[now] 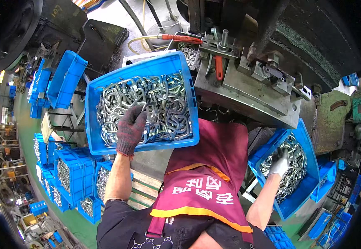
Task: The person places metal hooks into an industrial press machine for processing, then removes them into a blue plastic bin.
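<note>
My left hand (130, 128), in a dark red and black knit glove, is over a large blue bin (90, 106) of bent metal rods (168, 93). Its thumb and forefinger close at one of the curved rods (150, 108) on top of the pile. At the lower right, my right hand (279, 166) wears a pale glove with dark fingers. It reaches into a second blue bin (311, 166), down among similar bent rods (296, 162). The rods and its own dark fingertips blend together, so its grip is hidden.
Ahead stands a machine with a steel fixture block (255, 89), a red-handled tool (219, 68) and a red air gun (182, 38) on a hose. Stacked blue crates (76, 172) of metal parts stand at left, near a wooden pallet (145, 186). Empty-looking blue bins (66, 79) lean farther back.
</note>
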The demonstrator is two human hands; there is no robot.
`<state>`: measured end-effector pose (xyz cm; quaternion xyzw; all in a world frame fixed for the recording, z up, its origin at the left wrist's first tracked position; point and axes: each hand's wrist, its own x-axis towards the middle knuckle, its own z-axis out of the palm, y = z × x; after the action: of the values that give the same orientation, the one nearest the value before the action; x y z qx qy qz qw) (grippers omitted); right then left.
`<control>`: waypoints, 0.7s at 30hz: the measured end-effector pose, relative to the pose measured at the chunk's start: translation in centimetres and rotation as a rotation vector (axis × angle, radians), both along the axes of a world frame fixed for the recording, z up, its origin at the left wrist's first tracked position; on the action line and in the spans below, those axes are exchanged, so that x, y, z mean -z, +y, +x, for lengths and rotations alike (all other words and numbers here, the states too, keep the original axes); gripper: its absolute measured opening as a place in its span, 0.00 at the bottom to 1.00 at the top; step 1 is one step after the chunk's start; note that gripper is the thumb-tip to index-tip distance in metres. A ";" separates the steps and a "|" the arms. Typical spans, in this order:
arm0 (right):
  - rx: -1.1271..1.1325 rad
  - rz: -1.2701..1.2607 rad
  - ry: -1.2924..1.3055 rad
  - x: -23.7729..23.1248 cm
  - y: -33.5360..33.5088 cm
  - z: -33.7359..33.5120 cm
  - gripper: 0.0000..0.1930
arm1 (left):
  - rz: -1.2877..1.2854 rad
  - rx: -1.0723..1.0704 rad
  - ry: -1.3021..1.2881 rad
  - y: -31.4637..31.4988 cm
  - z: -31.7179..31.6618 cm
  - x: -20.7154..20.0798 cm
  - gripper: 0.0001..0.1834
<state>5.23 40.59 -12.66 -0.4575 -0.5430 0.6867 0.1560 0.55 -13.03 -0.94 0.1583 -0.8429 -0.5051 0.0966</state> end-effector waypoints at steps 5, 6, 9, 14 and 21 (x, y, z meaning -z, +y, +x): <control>-0.566 0.524 0.122 -7.1 -12.8 -5.0 0.14 | 0.312 -0.118 -0.032 2.8 -0.1 -2.9 0.14; -0.669 0.320 0.117 -10.4 -15.6 -6.0 0.11 | 0.308 -0.124 -0.028 2.9 0.0 -3.1 0.14; -0.850 0.598 0.383 -13.4 -19.6 -7.6 0.10 | 0.287 -0.037 0.008 3.8 -0.4 -4.3 0.14; -1.052 1.139 0.697 -17.0 -23.1 -9.1 0.17 | -0.239 0.382 0.194 5.4 -1.4 -6.9 0.12; -1.307 1.218 0.523 -16.2 -20.2 -8.5 0.22 | -0.649 0.904 0.451 10.7 -3.7 -9.6 0.15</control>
<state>-3.27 20.35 3.53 0.2693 -0.9071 0.3161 0.0689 -3.14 -2.36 8.65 -0.3644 -0.8966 -0.2342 0.0919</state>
